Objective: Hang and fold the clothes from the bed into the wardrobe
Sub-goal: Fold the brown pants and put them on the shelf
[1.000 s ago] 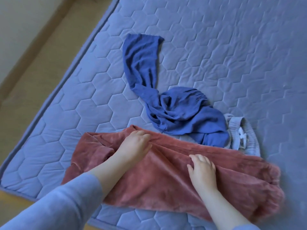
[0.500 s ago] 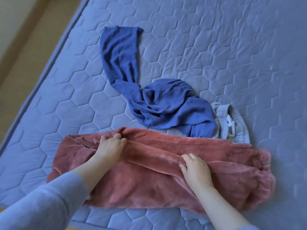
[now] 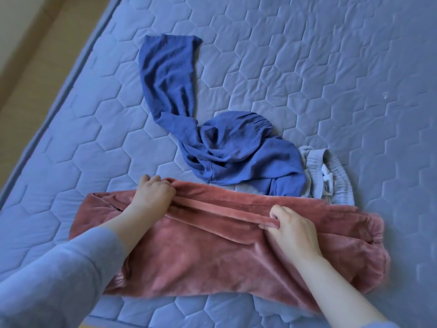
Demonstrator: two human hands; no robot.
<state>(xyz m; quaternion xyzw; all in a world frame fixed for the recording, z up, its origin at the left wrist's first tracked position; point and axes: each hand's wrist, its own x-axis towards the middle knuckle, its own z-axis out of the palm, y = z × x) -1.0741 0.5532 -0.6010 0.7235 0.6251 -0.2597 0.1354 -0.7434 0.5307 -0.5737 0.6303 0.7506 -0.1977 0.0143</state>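
Differs from the earlier frame by a straighter, sharper ridge of fabric across the pink plush garment (image 3: 212,252), now drawn taut between both hands. Left hand (image 3: 152,195): fingers curled, gripping the ridge at the garment's far edge. Right hand (image 3: 292,230): thumb and curled fingers pinching the ridge's other end. Lies flat, velvety, along the near edge of the bed (image 3: 307,67), on a hexagon-quilted grey-blue cover. Beyond: crumpled blue woven garment (image 3: 236,150), partly covering a grey garment (image 3: 328,176) with gathered waistband and white drawstring.
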